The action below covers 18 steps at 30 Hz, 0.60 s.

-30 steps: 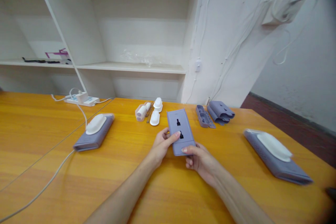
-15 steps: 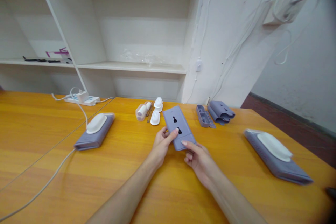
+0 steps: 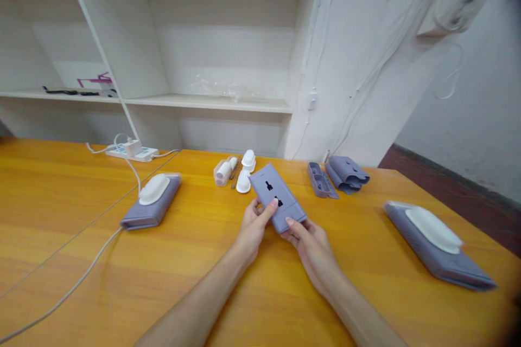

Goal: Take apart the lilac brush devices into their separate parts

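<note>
Both hands hold a flat purple-grey plastic case [image 3: 280, 191] tilted above the table. Two black T-shaped cutouts mark its upper face, and a seam crosses it near the lower end. My left hand [image 3: 255, 227] grips the left edge, its thumb lying on the face beside the lower cutout. At the near right corner, my right hand [image 3: 311, 246] pinches the case with the thumb on top; its other fingers are mostly hidden underneath. Just beyond the case lie white ribbed caps [image 3: 243, 181] and a translucent box [image 3: 222, 172] with white cylinders.
Purple-grey covers [image 3: 345, 173] and a two-part tray [image 3: 319, 180] stand at the back right. Similar cases with white oval tops lie left [image 3: 140, 214] and right [image 3: 439, 252]. A power strip [image 3: 140, 154] and cables run along the left. White shelves [image 3: 211, 102] rise behind.
My right hand's fingers have closed further under the near end of the case, which has turned slightly anticlockwise. The whole view has shifted a little.
</note>
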Motion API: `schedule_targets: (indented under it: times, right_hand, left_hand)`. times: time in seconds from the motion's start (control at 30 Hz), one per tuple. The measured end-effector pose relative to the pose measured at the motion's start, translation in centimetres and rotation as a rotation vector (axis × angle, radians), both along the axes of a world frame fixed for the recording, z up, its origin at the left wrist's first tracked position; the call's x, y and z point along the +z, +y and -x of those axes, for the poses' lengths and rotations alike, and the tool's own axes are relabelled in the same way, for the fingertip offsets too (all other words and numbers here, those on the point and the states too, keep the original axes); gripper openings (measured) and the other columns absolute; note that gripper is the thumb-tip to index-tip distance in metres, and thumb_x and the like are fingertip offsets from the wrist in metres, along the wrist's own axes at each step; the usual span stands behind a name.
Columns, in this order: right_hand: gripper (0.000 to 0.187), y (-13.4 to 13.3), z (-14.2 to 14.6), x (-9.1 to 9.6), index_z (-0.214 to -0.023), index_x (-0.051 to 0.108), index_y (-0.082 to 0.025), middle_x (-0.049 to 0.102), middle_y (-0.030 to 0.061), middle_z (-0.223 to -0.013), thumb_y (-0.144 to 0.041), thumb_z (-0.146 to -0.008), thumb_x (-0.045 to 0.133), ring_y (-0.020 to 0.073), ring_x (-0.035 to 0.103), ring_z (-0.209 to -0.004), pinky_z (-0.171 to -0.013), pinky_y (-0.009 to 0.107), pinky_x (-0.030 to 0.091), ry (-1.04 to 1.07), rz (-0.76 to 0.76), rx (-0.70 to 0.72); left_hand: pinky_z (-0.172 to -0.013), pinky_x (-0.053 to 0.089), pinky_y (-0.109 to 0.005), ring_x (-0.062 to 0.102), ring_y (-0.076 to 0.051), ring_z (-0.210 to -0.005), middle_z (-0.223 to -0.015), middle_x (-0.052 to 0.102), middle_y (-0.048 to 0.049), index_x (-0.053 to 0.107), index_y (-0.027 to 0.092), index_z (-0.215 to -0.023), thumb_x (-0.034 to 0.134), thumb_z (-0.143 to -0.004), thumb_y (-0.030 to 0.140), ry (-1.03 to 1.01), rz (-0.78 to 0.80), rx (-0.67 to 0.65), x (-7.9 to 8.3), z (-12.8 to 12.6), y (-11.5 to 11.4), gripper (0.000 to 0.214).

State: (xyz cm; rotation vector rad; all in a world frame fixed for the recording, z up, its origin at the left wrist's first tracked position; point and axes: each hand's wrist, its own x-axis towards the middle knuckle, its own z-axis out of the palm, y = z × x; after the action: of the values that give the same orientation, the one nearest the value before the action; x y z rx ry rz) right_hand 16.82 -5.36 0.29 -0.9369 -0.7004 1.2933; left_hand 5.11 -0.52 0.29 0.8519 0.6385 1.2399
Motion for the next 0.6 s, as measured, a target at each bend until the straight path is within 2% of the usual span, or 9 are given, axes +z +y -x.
schedule_targets:
  times: [0.23, 0.4, 0.6]
  right_hand:
    - [0.030, 0.4, -1.4, 0.1, -0.091, 0.069, -0.012, 0.070, 0.0084, -0.087, -0.034, -0.071, 0.075, 0.0177, 0.064, -0.074, -0.073, 0.033, 0.052, -0.082, 0.028, 0.112]
    - [0.029, 0.4, -1.9, 0.3, -0.087, 0.068, -0.011, 0.068, 0.0077, -0.081, -0.034, -0.071, 0.074, 0.0167, 0.063, -0.071, -0.068, 0.029, 0.051, -0.128, 0.032, 0.163]
    - [0.028, 0.2, -2.1, 1.2, -0.088, 0.067, -0.010, 0.067, 0.0065, -0.079, -0.031, -0.070, 0.073, 0.0121, 0.058, -0.060, -0.062, 0.027, 0.050, -0.218, 0.108, 0.208]
  left_hand:
    - [-0.088, 0.051, -0.036, 0.067, -0.023, -0.094, -0.106, 0.069, -0.0135, 0.057, 0.013, -0.111, 0.077, -0.070, 0.038, 0.015, 0.035, -0.018, 0.3, 0.0, -0.1, 0.052]
    - [-0.086, 0.051, -0.034, 0.067, -0.023, -0.092, -0.106, 0.069, -0.0133, 0.059, 0.013, -0.108, 0.077, -0.069, 0.039, 0.016, 0.030, -0.042, 0.1, 0.1, 0.0, 0.051]
    - [-0.088, 0.050, -0.036, 0.066, -0.023, -0.093, -0.107, 0.068, -0.0138, 0.059, 0.012, -0.109, 0.075, -0.072, 0.038, 0.023, -0.004, -0.074, 0.0, 0.3, -0.1, 0.048]
